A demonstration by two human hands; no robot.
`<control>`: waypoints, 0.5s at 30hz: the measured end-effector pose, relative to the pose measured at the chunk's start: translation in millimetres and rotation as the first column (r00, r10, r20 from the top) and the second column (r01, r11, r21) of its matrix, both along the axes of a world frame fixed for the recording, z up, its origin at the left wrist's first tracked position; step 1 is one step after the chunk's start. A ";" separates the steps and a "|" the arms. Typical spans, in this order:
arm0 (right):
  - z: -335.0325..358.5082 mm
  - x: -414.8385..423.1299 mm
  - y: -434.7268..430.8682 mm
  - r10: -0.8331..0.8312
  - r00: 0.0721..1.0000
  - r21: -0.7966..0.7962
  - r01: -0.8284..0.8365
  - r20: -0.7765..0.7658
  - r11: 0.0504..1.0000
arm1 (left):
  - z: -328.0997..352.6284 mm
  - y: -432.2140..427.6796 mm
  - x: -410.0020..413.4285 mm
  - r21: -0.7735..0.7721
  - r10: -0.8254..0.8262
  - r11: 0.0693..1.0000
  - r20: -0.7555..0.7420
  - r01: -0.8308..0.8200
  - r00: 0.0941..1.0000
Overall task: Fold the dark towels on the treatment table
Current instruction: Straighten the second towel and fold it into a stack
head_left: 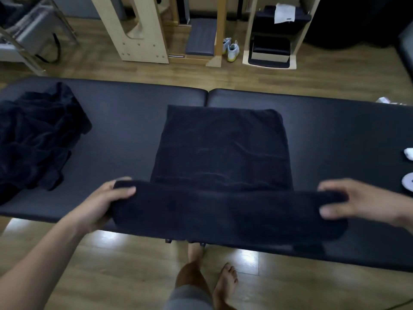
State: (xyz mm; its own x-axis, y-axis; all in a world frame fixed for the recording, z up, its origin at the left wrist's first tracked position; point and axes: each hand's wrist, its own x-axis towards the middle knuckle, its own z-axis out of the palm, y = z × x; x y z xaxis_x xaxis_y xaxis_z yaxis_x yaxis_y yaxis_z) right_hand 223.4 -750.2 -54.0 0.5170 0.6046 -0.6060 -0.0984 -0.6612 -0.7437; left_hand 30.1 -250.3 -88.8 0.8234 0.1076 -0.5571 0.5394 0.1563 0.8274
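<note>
A dark towel (221, 148) lies spread flat in the middle of the black treatment table (125, 121). Its near edge is lifted and rolled over into a thick fold along the table's front. My left hand (105, 202) grips the left end of that fold, thumb on top. My right hand (366, 202) pinches the right end between thumb and fingers. A crumpled heap of dark towels (33, 139) sits on the table's left part.
Small white objects (407, 168) lie at the table's right edge. Wooden exercise frames (143, 30) and a pair of pale shoes (231, 49) stand on the wood floor beyond the table. My bare feet (223, 283) are below the near edge.
</note>
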 end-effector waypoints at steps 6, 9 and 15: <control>-92.8 4.1 57.8 -0.517 0.802 0.030 0.549 -0.300 0.835 | -50.6 -19.8 55.0 -0.028 0.201 0.977 -0.203 -0.211 0.958; -117.6 -7.2 61.2 -0.614 0.785 -0.040 0.613 -0.080 0.789 | -73.9 -27.8 51.1 0.166 0.218 0.968 -0.184 -0.188 0.958; -115.8 -42.8 43.4 -0.673 0.723 0.053 0.674 0.157 0.737 | -73.0 -33.1 21.6 0.104 0.314 0.946 -0.058 -0.307 0.948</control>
